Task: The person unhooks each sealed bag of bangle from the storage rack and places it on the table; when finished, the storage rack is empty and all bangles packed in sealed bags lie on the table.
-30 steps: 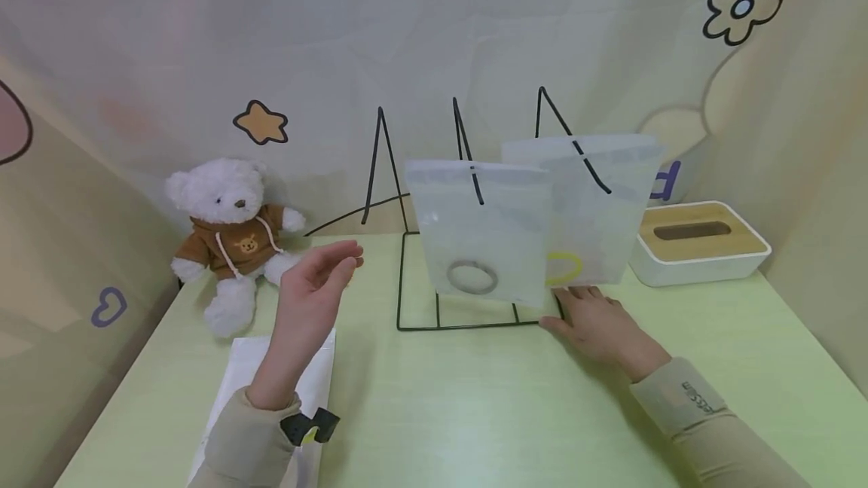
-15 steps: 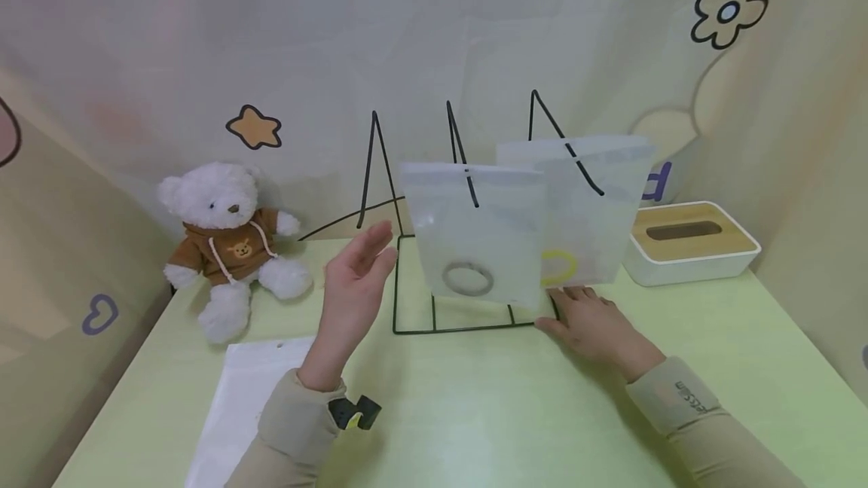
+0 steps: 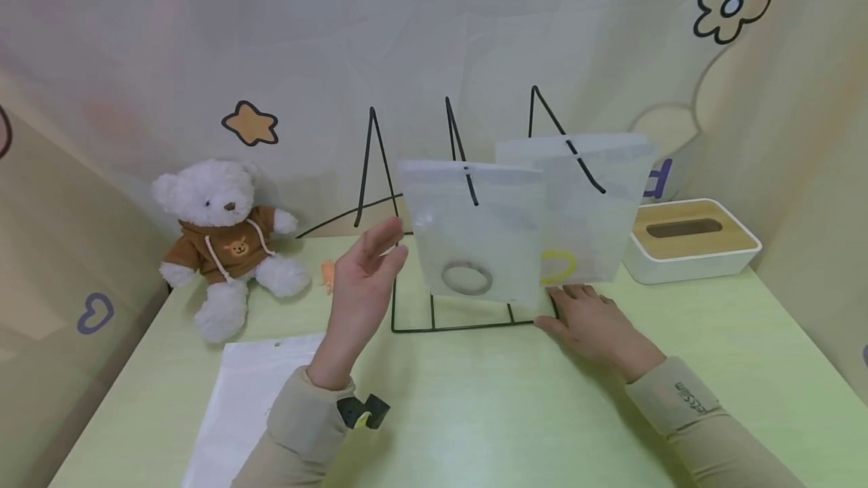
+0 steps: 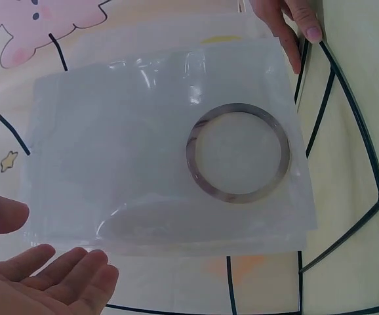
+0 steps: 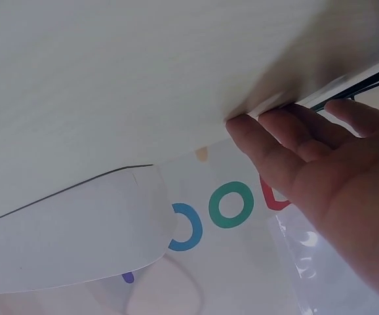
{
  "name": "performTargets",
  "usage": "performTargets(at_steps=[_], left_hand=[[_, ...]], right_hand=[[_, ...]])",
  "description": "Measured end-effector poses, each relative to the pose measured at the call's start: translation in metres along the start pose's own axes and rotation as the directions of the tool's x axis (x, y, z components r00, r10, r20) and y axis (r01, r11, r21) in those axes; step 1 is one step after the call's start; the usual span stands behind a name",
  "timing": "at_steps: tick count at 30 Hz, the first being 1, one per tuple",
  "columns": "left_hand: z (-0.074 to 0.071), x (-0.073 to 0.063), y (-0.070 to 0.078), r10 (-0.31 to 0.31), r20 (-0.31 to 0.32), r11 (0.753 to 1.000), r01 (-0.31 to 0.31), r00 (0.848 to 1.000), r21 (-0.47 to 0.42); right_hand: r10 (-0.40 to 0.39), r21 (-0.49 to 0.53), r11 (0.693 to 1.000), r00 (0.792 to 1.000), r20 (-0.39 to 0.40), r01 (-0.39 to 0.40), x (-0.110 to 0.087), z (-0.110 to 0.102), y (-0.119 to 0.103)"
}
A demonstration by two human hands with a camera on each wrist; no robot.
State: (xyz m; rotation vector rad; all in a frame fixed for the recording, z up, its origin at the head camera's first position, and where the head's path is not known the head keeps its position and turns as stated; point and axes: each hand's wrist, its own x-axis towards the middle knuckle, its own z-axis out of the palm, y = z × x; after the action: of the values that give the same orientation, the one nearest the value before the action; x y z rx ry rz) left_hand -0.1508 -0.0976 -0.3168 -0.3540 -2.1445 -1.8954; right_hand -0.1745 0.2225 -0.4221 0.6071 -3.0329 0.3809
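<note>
A black wire rack [image 3: 468, 328] stands at the table's middle. From its middle hook hangs a translucent plastic bag [image 3: 484, 213] with a grey-brown bangle-like ring [image 4: 284, 147] showing through its lower part. Behind and to the right, another translucent bag [image 3: 603, 224] with a yellow ring [image 3: 572, 266] hangs on the right hook. The left hook [image 3: 366, 164] carries nothing. My left hand [image 3: 362, 285] is raised at the front bag's left side, thumb and fingers spread apart. My right hand [image 3: 593, 322] rests fingers down at the rack base's right front corner, thumb at the wire.
Under my left forearm a flat white bag [image 3: 230, 398] lies on the table. A white teddy bear [image 3: 224, 247] in a brown hoodie sits at left, near a small orange object [image 3: 328, 276]. A wood-topped tissue box [image 3: 692, 247] stands at right, before the patterned curtain.
My left hand has moved right, from near the teddy bear to beside the front bag, uncovering more of the flat white bag and the orange object. My right hand stays put.
</note>
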Motion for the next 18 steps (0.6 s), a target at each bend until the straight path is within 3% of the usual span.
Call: performTargets(at_steps=[8, 18], left_hand=[[0.0052, 0.0005, 0.0017, 0.061, 0.036, 0.998, -0.060, 0.997, -0.025], [0.0086, 0.0082, -0.0009, 0.105, -0.002, 0.994, -0.105, 0.994, 0.021]], right_hand=[[0.000, 0.002, 1.000, 1.000, -0.001, 0.000, -0.0001, 0.0011, 0.0012], [-0.002, 0.003, 1.000, 1.000, -0.008, 0.002, 0.0001, 0.0009, 0.0004]])
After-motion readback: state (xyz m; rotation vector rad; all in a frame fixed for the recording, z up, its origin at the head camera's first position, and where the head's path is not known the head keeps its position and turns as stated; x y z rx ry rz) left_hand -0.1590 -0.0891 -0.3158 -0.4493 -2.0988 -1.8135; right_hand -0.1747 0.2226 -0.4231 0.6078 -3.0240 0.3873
